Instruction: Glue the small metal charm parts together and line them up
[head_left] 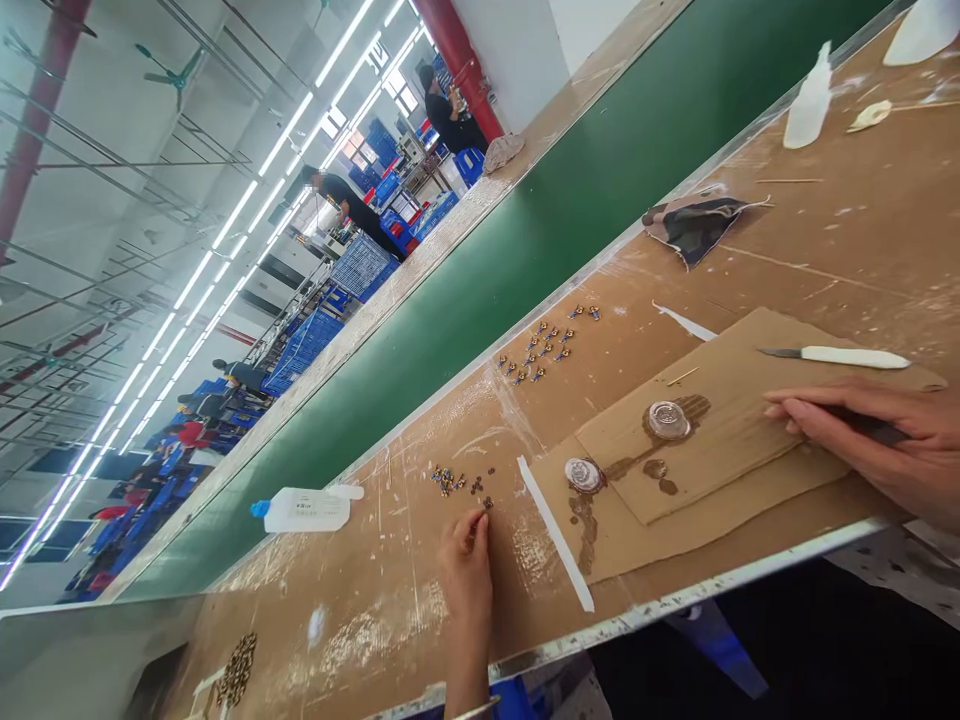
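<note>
Pinches left fingers (480, 532) together at small dark pieces (476, 486), probably clustered for easy picking, and curls right fingers (832, 400) over cardboard (720, 445), hold impossible to tell.

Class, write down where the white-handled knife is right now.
In the head view, the white-handled knife lies at the right, on the cardboard, just above the right hand.

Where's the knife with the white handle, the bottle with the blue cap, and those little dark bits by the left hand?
Knife (840, 355): head view, on its white handle.
Bottle (307, 511): head view, middle of its body.
Little dark bits (476, 486): head view, among the cluster's pieces.
</note>
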